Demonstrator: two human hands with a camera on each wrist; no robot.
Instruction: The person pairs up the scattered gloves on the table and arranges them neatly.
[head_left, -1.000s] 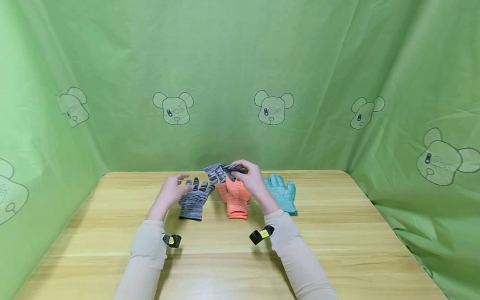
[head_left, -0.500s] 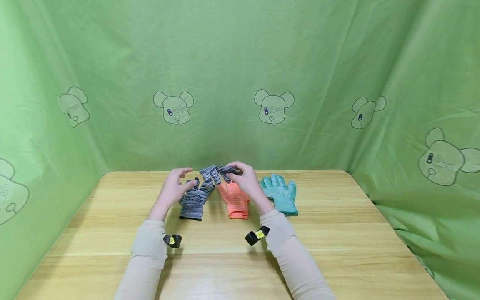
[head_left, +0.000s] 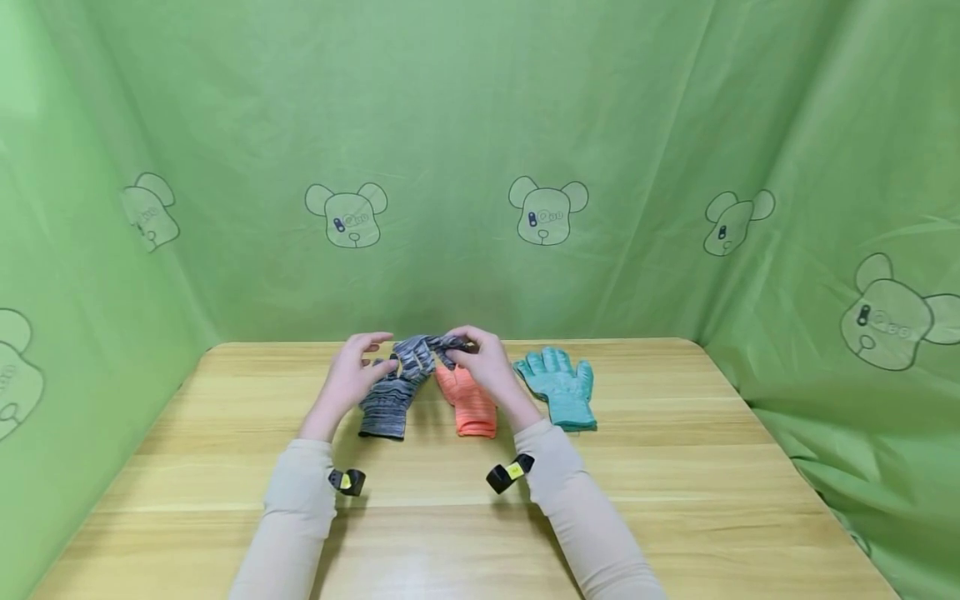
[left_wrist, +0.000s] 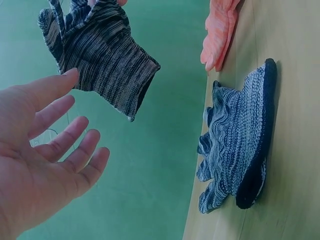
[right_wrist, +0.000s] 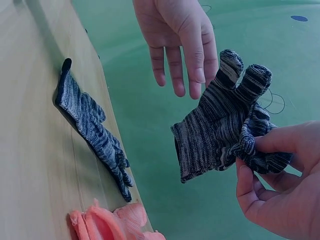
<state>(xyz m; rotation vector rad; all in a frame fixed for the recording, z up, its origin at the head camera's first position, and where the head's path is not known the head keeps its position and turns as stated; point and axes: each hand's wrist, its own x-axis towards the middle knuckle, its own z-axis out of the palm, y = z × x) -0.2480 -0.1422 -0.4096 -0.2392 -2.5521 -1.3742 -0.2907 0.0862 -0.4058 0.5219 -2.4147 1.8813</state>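
Note:
My right hand [head_left: 483, 364] pinches a black-and-grey striped knit glove [right_wrist: 207, 132] by its finger end. In the right wrist view the cuff of this glove points away from the thumb and fingers. My left hand [left_wrist: 45, 160], fingers relaxed and apart, hovers close to the held glove without gripping anything. Below it a matching striped glove [head_left: 384, 410] lies flat on the table, its fingers pointing to the back; in the head view the held glove overlaps its fingertips. An orange glove [head_left: 476, 410] lies to its right, partly hidden by my right hand.
A teal glove [head_left: 564, 390] lies right of the orange one on the wooden table [head_left: 420, 533]. Green curtains [head_left: 450, 275] with bear-head prints stand behind the table and at both sides. Each forearm wears a black wrist camera.
My right hand has moved left with the striped glove, which now hangs over the fingers of the lying one. My left hand has shifted slightly right. More of the teal glove shows.

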